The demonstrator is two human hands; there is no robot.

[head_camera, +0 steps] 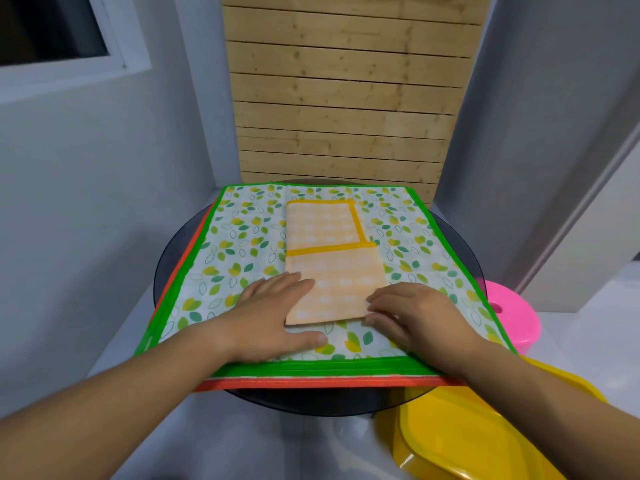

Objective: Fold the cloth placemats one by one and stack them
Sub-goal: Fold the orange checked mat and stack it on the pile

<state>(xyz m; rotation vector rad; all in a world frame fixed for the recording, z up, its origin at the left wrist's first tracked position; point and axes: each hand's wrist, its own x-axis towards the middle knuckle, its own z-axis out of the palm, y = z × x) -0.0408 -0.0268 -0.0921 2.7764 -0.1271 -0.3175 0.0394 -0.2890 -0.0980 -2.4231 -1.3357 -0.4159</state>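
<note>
on the leafy placemat (242,237): fold may pop open

my left hand (273,317) presses flat on the folded orange placemat (332,271). my right hand (415,317) touches its near corner; pinching or not, i cannot tell. if i let go early, it may flop open.

The folded placemat (334,268) is pale orange with white checks and a yellow border. Under it, the leaf-print placemat (242,244) shows green and yellow leaves on white, edged bright green. An orange-red placemat edge (311,383) peeks below. The round tabletop (173,258) is dark grey, the stool (512,317) pink, the container (467,441) yellow.
</note>
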